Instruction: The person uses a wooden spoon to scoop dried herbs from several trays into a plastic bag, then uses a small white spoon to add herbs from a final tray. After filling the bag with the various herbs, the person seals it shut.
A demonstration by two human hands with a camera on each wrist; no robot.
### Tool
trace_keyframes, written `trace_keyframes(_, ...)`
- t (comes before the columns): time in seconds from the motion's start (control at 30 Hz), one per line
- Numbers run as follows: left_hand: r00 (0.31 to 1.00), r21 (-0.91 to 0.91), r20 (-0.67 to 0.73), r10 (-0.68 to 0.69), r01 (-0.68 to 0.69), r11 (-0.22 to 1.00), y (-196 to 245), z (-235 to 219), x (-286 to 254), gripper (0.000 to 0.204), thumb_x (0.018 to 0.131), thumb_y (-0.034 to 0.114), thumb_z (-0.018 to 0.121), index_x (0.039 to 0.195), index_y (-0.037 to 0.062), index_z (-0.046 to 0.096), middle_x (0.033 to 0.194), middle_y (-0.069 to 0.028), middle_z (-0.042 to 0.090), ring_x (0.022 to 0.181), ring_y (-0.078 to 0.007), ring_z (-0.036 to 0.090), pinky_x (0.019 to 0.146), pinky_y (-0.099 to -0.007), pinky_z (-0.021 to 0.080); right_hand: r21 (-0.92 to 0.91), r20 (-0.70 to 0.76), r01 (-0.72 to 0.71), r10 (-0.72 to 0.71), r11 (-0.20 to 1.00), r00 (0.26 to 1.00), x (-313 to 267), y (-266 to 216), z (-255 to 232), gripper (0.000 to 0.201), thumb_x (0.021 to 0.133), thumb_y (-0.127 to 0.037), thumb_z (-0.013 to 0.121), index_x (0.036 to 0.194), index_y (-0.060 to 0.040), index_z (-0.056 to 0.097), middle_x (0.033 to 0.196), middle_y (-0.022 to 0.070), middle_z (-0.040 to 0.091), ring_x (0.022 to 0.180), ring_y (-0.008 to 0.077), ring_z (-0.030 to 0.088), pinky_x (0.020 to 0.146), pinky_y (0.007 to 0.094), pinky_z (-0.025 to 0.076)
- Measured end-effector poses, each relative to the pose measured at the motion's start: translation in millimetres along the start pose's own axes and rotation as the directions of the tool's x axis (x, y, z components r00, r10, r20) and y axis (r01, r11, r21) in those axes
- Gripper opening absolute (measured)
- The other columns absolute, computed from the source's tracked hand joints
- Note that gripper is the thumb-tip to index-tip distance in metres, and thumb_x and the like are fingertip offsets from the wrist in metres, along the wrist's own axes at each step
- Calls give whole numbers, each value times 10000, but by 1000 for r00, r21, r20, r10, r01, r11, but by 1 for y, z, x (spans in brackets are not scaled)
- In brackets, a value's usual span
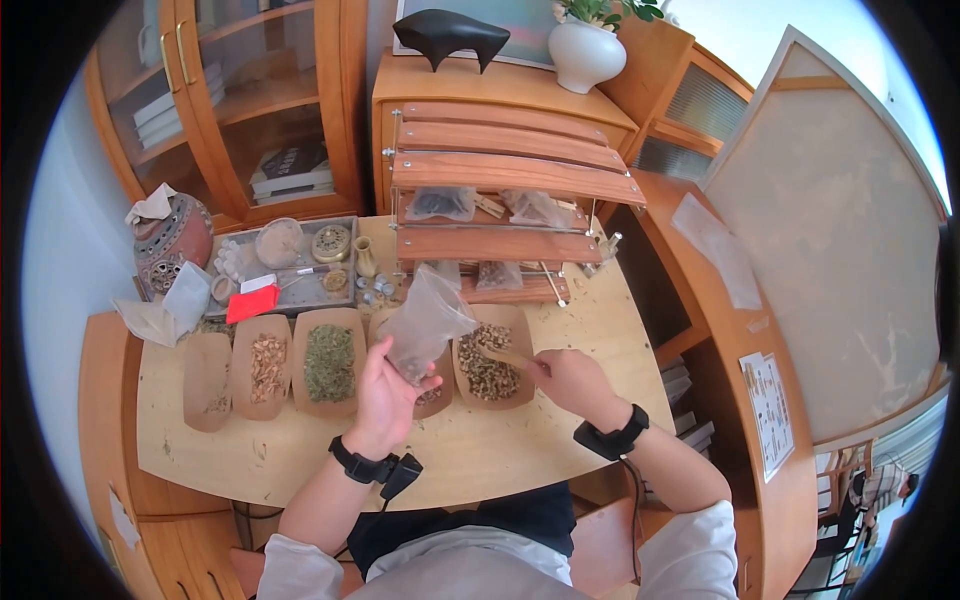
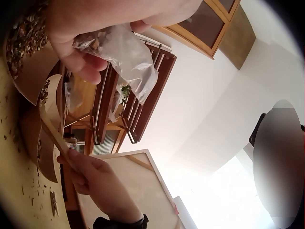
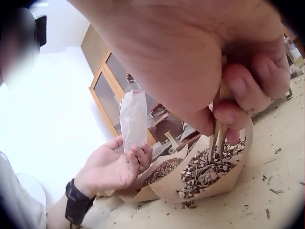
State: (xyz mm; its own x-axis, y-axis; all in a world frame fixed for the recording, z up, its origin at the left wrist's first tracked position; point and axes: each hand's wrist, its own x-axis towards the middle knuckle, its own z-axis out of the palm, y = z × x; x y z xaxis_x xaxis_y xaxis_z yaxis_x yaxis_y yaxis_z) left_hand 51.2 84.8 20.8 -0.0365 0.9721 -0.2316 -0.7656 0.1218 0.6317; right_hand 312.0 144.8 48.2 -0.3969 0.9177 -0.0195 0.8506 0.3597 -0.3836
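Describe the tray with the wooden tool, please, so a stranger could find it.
On the pale table, brown trays line up before the slatted rack. In the head view, take the rightmost tray: only there does the wooden tool dip into mixed cream-and-brown pieces.

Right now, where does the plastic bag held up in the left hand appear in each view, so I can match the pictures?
Head: plastic bag near the middle, in the left hand.
Left wrist: plastic bag in the upper part, left of centre.
Right wrist: plastic bag just left of centre.
Shared landmark: the wooden tool in the right hand, visible in all three.
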Motion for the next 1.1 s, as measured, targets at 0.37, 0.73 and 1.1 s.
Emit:
trace_keyframes(0.37, 999, 41, -26, -26, 27, 999, 3, 1, 2, 431, 983, 409, 456, 1262, 81, 479, 1090, -70, 615, 896, -186, 609, 784, -379, 535, -162, -144, 134, -157, 978, 977, -3, 3, 24, 291, 897, -318, 621, 757, -66, 662, 699, 137, 663, 641, 334, 656, 593, 431, 537)
trace_keyframes(0.73, 999, 22, -29, -42, 43, 999, 3, -4, 4, 413, 983, 405, 458, 1266, 105, 479, 1087, -63, 616, 884, -179, 608, 786, -381, 530, 403, 72, -174, 158, 899, 985, 7, 21, 8, 341, 901, -334, 617, 892, -14, 736, 691, 158, 667, 632, 316, 649, 614, 400, 514)
trace_keyframes(1.1, 998, 14, -30, -46, 47, 999, 4, -4, 4, 396, 979, 399, 462, 1245, 108, 493, 1055, -51, 627, 872, -166, 610, 762, -359, 522, -46, 108, -91, 95, 995, 990, -37, -6, -56, 301, 906, -349, 629, 924, -74, 749, 749, 169, 680, 692, 355, 654, 650, 412, 523)
